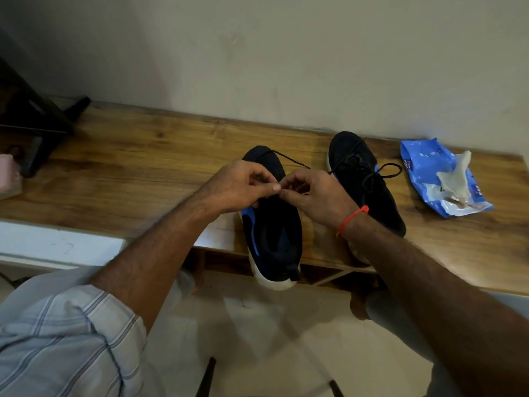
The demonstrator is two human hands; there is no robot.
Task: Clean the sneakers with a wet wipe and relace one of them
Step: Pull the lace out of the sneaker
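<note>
Head view. Long wooden table with brown grain is running along a pale wall.

Near the table's front edge, a dark navy knit sneaker with blue side stripe and white sole is lying toe toward 12 o'clock, its heel hanging over the edge. A thin black lace is trailing from its toe area toward 2 o'clock.

Left hand and right hand are meeting over the sneaker's middle, fingertips touching each other, fingers curled in. Both appear to be pinching the lace; the exact hold is hidden behind the fingers. A thin red thread bracelet is sitting on the right wrist.

At 2 o'clock from the hands, a second dark sneaker, already laced, is standing toe toward the wall, its black lace loops spilling right.

At 3 o'clock, well apart from the shoes, a crumpled blue plastic wet-wipe packet is lying with a whitish used wipe on top.

At 9 o'clock, a dark angled stand is resting on the table's far left end.

A striped light-blue rolled sleeve is showing at 7 o'clock.
</note>
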